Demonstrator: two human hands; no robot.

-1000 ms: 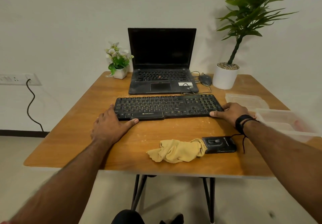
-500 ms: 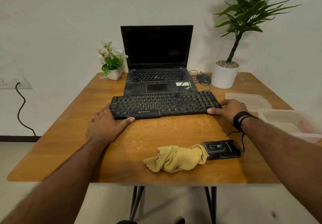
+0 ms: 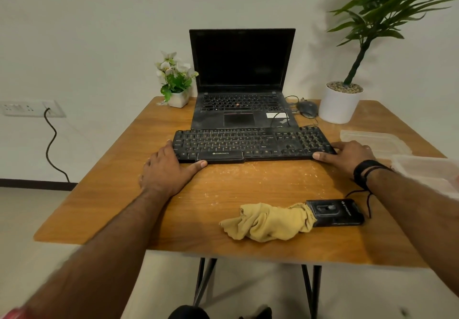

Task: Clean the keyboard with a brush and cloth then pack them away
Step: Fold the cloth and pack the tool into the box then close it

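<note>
A dusty black keyboard (image 3: 250, 144) lies across the middle of the wooden table (image 3: 104, 187), right in front of a laptop. My left hand (image 3: 165, 172) rests flat on the table at its left end, thumb along the front edge and fingers by the side. My right hand (image 3: 350, 154) lies the same way at the right end, thumb touching the front corner. A crumpled yellow cloth (image 3: 268, 221) sits near the table's front edge. Its right end touches a flat black brush tool (image 3: 335, 212).
An open black laptop (image 3: 243, 80) stands behind the keyboard, with a mouse (image 3: 307, 108) and cable to its right. A small flower pot (image 3: 176, 82) and a large white plant pot (image 3: 339, 105) flank it. A clear lid (image 3: 372, 139) and clear container (image 3: 432, 172) sit at the right edge.
The view has shifted a little. Both hands stay at the keyboard's ends, and the keyboard now sits slightly closer to the laptop's front edge.
</note>
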